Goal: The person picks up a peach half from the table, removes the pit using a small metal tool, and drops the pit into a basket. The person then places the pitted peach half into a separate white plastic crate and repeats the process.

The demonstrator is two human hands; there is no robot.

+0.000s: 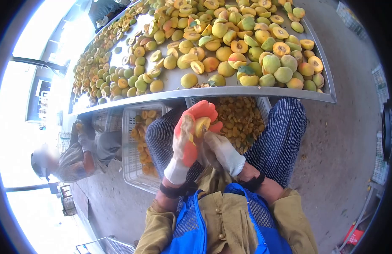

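Note:
My left hand [191, 133], in a white glove with an orange-coated palm, is closed around a yellow cut peach [202, 125] above my lap. Close against the fruit is my right hand [223, 153] in a soiled white glove, its fingers pinched together. A small dark tip shows between those fingers and the peach; what it belongs to is hidden. Below and beyond my hands, between my knees, a white crate [264, 106] holds many orange peach pieces [240, 120].
Whole and halved peaches [230, 46] are spread over a metal table [204, 94] with a raised rim. Left of my knee stands another white crate [127, 156] with peach pieces. A co-worker [77, 158] sits farther left. More crates [380, 158] line the right side.

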